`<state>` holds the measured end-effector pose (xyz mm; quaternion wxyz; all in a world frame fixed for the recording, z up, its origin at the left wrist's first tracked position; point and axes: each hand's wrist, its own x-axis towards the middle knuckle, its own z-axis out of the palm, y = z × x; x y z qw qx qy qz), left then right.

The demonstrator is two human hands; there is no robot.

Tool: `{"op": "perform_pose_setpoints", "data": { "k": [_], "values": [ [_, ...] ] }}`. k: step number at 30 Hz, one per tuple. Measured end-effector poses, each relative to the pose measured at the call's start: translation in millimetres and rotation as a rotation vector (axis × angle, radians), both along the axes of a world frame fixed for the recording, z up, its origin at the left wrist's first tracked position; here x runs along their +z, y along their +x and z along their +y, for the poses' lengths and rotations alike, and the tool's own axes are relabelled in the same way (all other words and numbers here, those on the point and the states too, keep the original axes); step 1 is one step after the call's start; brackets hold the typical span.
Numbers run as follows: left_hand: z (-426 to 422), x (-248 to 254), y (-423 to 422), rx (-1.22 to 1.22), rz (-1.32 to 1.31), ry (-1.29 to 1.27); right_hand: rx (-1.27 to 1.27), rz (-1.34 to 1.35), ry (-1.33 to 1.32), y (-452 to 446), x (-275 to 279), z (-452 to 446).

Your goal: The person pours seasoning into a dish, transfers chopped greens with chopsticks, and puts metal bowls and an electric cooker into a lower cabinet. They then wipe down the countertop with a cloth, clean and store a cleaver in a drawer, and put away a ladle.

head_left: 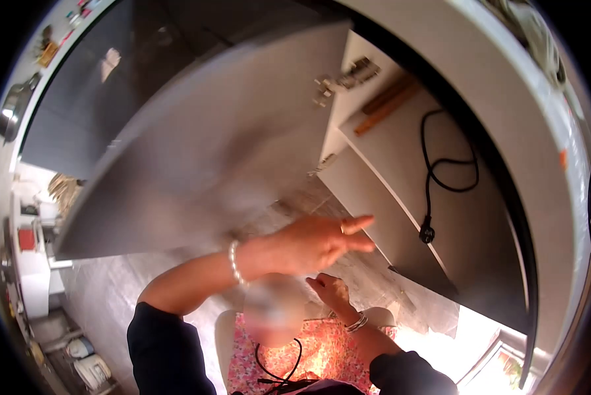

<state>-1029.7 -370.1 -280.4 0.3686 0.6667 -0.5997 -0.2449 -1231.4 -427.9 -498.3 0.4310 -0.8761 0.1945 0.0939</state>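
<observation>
My left hand (312, 245) reaches across to the right in front of me, some fingers stretched out, with a ring on one finger and a pearl bracelet at the wrist. It holds nothing. Lower down, my right hand (330, 289) has its fingers curled, and whether anything is in them is too small to tell. A large cabinet door (210, 145) stands open on metal hinges (358, 74). Inside the cabinet, a black cable with a plug (427, 232) hangs over the pale shelf (401, 141).
A brown wooden piece (384, 108) lies in the cabinet's upper part. Below me are a pink patterned cloth (325, 336) and a thin black cable (299, 359). Shelves with jars (91, 370) stand at the lower left. A bright window (500, 368) is at the lower right.
</observation>
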Motion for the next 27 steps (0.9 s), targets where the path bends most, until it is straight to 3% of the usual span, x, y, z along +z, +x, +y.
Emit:
{"op": "perform_pose_setpoints", "data": {
  "k": [2,5,8,9,11,13,15,19,22,25,27],
  "values": [
    [21.2,41.7,-4.1,-0.022,-0.259,-0.078,-0.064,-0.161,-0.099,-12.5,-42.6,11.6],
    [45.6,92.6,4.1,0.012,-0.616,-0.130,0.043,0.224,-0.085,-35.6,-22.6,10.1],
    [89.5,147.4,34.2,0.451,-0.873,-0.033,0.048,0.246,0.146,-72.8,-30.3,7.0],
    [110.4,170.4,21.2,0.653,-0.871,-0.047,-0.024,0.296,0.163,-95.2,-0.8,6.3],
    [157.8,180.9,23.8,0.950,-0.783,0.081,-0.172,0.430,0.278,-102.5,93.7,-4.3],
    [206.0,161.4,36.9,1.268,-0.352,0.337,-0.261,0.384,0.285,-116.4,134.4,-14.1],
    [225.3,151.3,47.9,1.254,-0.429,0.619,-0.339,0.382,0.292,-109.7,178.3,-31.7],
    [207.8,144.1,26.2,1.006,-0.570,0.794,-0.417,0.353,0.338,-120.7,221.0,-33.8],
    [180.8,149.3,-27.8,0.862,-0.371,0.751,-0.358,0.349,0.501,-118.4,245.2,-18.8],
    [131.4,148.9,-94.1,0.914,0.073,0.703,-0.294,0.505,0.841,-121.3,277.1,11.2],
    [84.6,152.3,-132.8,0.938,0.219,0.694,-0.256,0.585,1.021,-125.7,288.8,21.6]
  ]
}}
